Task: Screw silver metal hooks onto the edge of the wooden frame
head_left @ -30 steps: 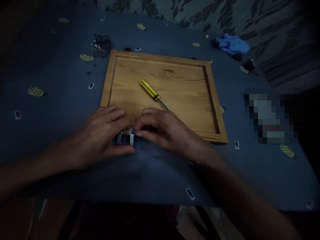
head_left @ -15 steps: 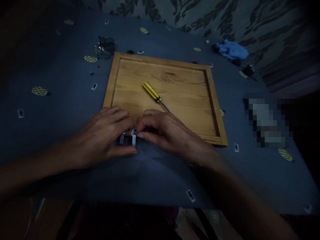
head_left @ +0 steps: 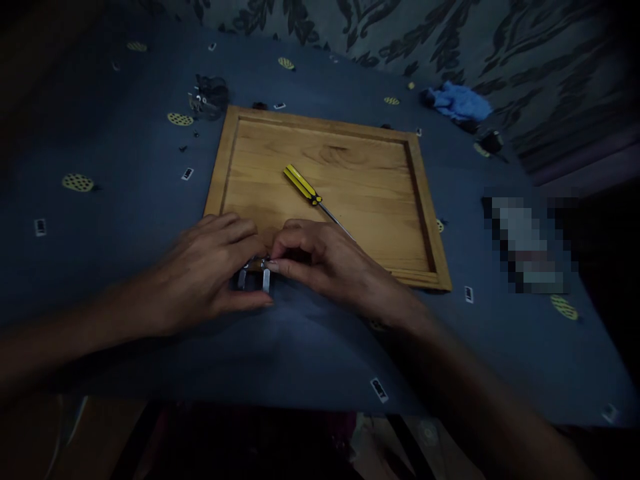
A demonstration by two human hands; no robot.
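Observation:
The shallow wooden tray (head_left: pixel 435 227), a framed panel, lies on the cloth-covered table. At its near left edge sits a small metal fitting (head_left: pixel 266 281) with two flat silvery bars pointing toward me. My left hand (head_left: pixel 215 267) grips around this fitting, fingers over the tray's edge and thumb by the bar ends. My right hand (head_left: pixel 320 260) pinches thumb and index finger at the fitting's upper end. Whatever is between those fingertips is too small to make out. A yellow and black screwdriver (head_left: pixel 303 185) rests inside the tray, its shaft running toward my right hand.
Small dark screws (head_left: pixel 183 148) and a clear bag with metal parts (head_left: pixel 210 97) lie left behind the tray. A blue cloth (head_left: pixel 461 101) and a dark object (head_left: pixel 490 141) are at the back right. A blurred-out object (head_left: pixel 525 243) lies right, and a patterned wall (head_left: pixel 320 27) stands behind.
The right fingertips have shifted slightly left onto the fitting's upper end. My left hand stays almost still, and the whole view has moved slightly.

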